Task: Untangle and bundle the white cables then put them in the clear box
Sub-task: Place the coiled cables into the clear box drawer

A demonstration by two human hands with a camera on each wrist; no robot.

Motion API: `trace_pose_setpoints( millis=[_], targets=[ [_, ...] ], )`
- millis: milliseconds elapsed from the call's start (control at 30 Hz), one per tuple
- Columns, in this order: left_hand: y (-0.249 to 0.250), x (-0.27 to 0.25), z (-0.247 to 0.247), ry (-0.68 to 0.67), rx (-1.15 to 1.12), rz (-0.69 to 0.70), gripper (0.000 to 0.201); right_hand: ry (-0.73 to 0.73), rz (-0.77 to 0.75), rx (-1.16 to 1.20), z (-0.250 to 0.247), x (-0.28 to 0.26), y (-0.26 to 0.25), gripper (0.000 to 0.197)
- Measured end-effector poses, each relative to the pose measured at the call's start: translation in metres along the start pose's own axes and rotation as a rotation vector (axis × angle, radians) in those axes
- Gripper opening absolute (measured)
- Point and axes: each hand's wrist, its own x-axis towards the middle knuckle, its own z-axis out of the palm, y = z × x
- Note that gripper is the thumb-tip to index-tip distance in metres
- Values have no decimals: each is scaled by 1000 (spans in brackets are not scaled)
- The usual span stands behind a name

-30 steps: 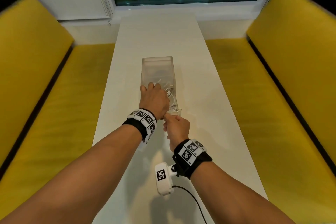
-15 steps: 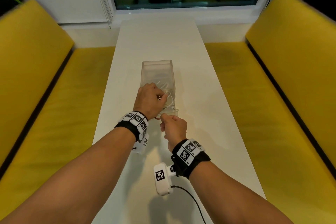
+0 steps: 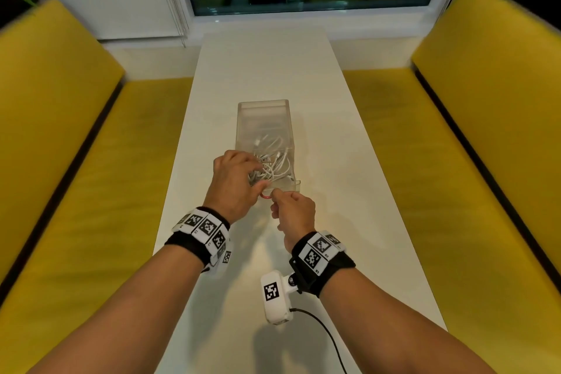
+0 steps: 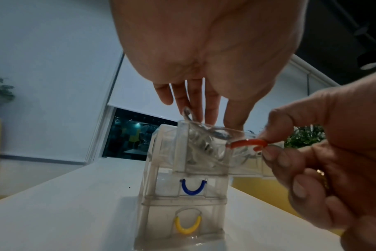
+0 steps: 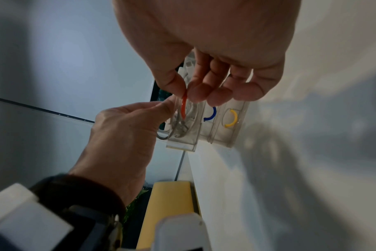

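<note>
From the head camera, the clear box [image 3: 263, 118] stood in the middle of the long white table [image 3: 267, 70], between the two yellow benches [image 3: 60, 130], with its top drawer pulled out toward the person. The white cables [image 3: 271, 162] lay heaped in that drawer as a loose tangle. The left hand [image 3: 235, 184] reached over the near left corner of the drawer, its fingers curled down into the cables and gripping them. The right hand [image 3: 293, 212] was just beside it at the drawer's front edge, thumb and forefinger pinching the red handle [image 3: 266, 196]. In the left wrist view, the left hand [image 4: 204, 51] pointed its fingers [image 4: 210, 108] down into the open drawer among the grey-looking cable loops [image 4: 201, 142], while the right hand [image 4: 333, 152] came in from the right and pinched the red handle [image 4: 248, 142]. Below the open drawer the box showed two shut drawers, one with a blue handle [image 4: 192, 187] and the lowest with a yellow handle [image 4: 188, 225]. In the right wrist view, the right hand [image 5: 204, 51] held the red handle [image 5: 184, 107] between thumb and forefinger, the other fingers folded. The left hand [image 5: 127, 129] met it at the drawer, its fingertips hidden behind the clear wall. The cables [image 5: 184, 125] showed through the drawer front, and the blue handle [image 5: 212, 114] and yellow handle [image 5: 231, 118] sat alongside.
</note>
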Motion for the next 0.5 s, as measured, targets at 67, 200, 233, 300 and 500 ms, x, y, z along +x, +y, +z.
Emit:
trace_pose_setpoints(
  millis=[67, 200, 233, 300, 500],
  targets=[
    [6, -4, 0, 20, 7, -65, 45, 2, -7, -4, 0, 0, 0, 16],
    [20, -6, -3, 20, 49, -226, 50, 0, -11, 0, 2, 0, 3, 12],
    [25, -5, -2, -1, 55, -249, 43, 0, -10, 4, 3, 0, 3, 10],
    [32, -2, -1, -40, 61, -270, 29, 0, -9, 8, 3, 0, 3, 11],
    [32, 19, 4, -132, 90, -307, 17, 32, -3, 12, 5, 3, 4, 10]
  ],
)
